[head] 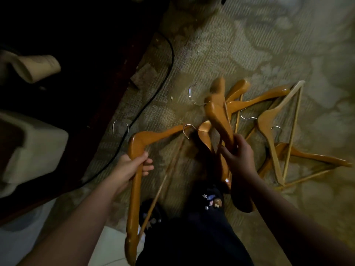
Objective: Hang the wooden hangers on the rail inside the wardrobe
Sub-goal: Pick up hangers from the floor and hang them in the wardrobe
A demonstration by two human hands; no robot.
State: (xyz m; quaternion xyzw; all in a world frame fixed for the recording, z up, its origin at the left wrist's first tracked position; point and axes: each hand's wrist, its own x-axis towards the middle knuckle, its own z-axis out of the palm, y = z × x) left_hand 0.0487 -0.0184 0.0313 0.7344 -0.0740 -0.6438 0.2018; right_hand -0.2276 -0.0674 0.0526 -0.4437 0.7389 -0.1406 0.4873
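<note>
Glossy wooden hangers [217, 116], woven carpet [249, 45]

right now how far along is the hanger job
Done: nothing looks hung, and no rail shows in this view.
In hand: the left hand grips one wooden hanger; the right hand grips a second hanger, possibly more than one.
Left: several hangers lie on the carpet, among them a pale hanger. All need carrying to the wardrobe.
</note>
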